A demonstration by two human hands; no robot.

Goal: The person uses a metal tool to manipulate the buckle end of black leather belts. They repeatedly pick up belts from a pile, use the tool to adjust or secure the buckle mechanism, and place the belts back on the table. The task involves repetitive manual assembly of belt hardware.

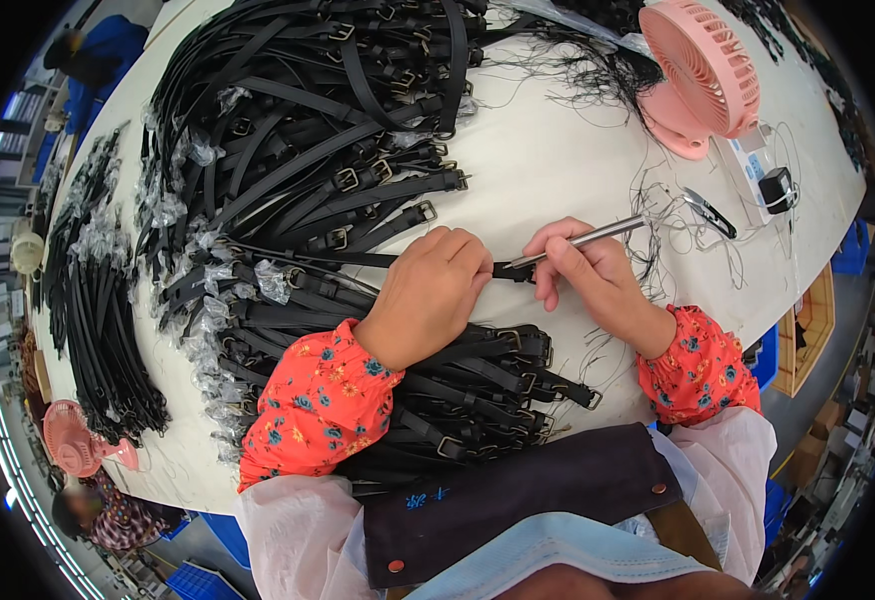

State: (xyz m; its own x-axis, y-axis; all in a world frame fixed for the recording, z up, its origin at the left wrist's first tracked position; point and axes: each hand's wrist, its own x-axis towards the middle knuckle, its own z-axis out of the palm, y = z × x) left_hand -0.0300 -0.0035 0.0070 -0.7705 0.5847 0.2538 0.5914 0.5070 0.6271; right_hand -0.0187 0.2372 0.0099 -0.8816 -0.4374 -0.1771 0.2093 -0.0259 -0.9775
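Observation:
My left hand [430,292] is closed with the fingers pinched on a narrow black belt [513,272] at the middle of the table. A slim silver pen-shaped tool [610,231] with a pointed tip sits in my right hand [595,283], held between thumb and fingers. Its tip is at the belt, just right of my left fingertips; whether it touches I cannot tell. Around and beneath my left arm lie piles of black belts [308,190] with metal buckles, some wrapped in clear plastic.
A pink fan [703,75] stands at the far right. Nearer are a black-handled cutter [710,214], a black plug adapter [778,190] and loose black threads [648,235]. Another belt bundle [108,330] and a second pink fan [73,438] are at the left. Other people sit beyond the table's left edge.

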